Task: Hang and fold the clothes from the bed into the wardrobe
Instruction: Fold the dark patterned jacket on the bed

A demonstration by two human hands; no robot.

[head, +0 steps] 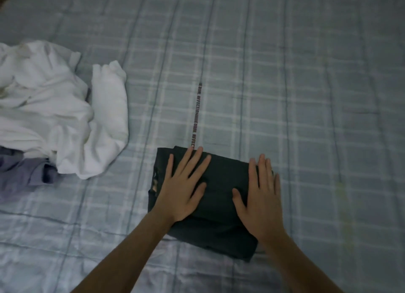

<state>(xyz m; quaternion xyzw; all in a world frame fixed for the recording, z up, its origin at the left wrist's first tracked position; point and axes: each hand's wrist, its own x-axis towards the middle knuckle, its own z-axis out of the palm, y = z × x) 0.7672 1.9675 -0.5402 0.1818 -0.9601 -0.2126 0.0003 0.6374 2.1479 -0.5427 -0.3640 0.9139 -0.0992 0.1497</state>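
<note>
A folded dark garment (pixel 221 183) lies flat on the checked bedsheet (pixel 306 95), near the bed's front edge. The left hand (pixel 183 189) and right hand (pixel 262 196) both press down on it, palms flat, fingers straight and slightly spread. Well to the left sits a crumpled heap of white clothes (pixel 54 108) over a purple garment (pixel 24 172).

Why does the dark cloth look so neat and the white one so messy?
The dark garment is folded into a flat block; the white garment lies crumpled. Both hands, left and right, press the dark one; nothing touches the white one. Both lie on the checked bedsheet.
</note>
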